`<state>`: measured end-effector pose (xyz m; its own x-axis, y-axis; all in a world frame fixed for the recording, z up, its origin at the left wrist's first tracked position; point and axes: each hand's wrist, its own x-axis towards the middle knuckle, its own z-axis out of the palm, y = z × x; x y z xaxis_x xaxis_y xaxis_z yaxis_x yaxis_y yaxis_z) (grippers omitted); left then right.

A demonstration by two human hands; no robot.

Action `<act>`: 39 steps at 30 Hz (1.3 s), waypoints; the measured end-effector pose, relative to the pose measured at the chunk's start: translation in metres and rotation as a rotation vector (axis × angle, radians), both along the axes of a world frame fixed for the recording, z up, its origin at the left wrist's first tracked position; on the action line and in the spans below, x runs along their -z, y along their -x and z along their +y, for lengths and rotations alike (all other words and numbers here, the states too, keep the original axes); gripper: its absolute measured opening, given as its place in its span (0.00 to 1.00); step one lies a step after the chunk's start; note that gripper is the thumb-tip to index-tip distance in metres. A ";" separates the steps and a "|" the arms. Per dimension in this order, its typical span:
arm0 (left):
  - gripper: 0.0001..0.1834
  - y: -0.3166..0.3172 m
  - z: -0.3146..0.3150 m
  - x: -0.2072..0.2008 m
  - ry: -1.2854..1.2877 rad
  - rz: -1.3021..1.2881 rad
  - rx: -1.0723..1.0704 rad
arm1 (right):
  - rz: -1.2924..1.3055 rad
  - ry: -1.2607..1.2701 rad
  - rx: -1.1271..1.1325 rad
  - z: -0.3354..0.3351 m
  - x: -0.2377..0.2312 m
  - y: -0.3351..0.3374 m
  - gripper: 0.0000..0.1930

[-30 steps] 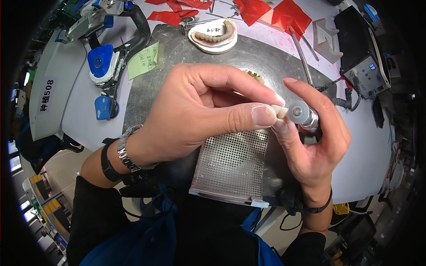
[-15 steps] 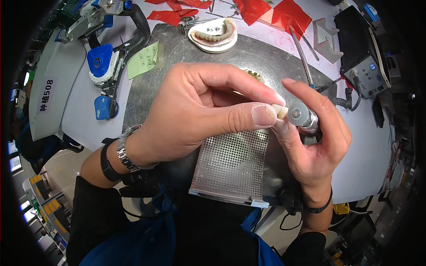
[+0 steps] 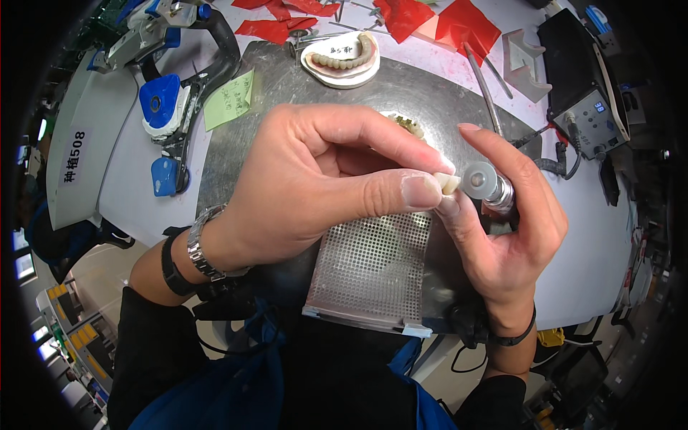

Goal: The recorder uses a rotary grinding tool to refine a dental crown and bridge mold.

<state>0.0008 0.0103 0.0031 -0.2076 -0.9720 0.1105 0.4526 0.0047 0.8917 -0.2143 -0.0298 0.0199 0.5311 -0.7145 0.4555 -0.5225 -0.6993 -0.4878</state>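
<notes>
In the head view, your left hand [image 3: 308, 183] pinches a little white tooth [image 3: 448, 183] between thumb and pointing finger. Your right hand [image 3: 519, 229] is curled around a shiny tool [image 3: 494, 192]. Its thumb tip is just under the tooth, and its pointing finger sticks up, apart from the thumb. You can't see all its other fingers. The tool's round end is just beside the tooth, at 3 o'clock; I can't tell if they touch.

Go around from the tooth: the mesh [image 3: 369, 276] is at 7 o'clock, the green note [image 3: 229, 100] at 10, the tooth model [image 3: 342, 75] at 11, red sheets [image 3: 469, 29] at 12 and the control box [image 3: 593, 125] at 2.
</notes>
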 end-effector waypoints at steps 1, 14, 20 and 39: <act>0.11 0.000 0.000 0.000 0.001 0.000 0.000 | -0.003 0.007 0.002 0.000 0.000 0.000 0.20; 0.11 -0.001 0.000 -0.003 -0.051 -0.034 0.005 | 0.028 0.023 -0.002 -0.001 0.000 0.001 0.19; 0.11 0.001 0.000 -0.003 -0.081 0.006 0.021 | 0.043 0.068 0.003 -0.001 0.000 0.001 0.16; 0.11 -0.001 -0.001 -0.007 -0.204 0.003 0.079 | -0.196 0.250 -0.166 -0.003 0.011 -0.007 0.12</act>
<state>0.0022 0.0095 0.0102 -0.2844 -0.9549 -0.0857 0.4471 -0.2112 0.8692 -0.2077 -0.0329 0.0084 0.5157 -0.4796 0.7100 -0.3056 -0.8771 -0.3705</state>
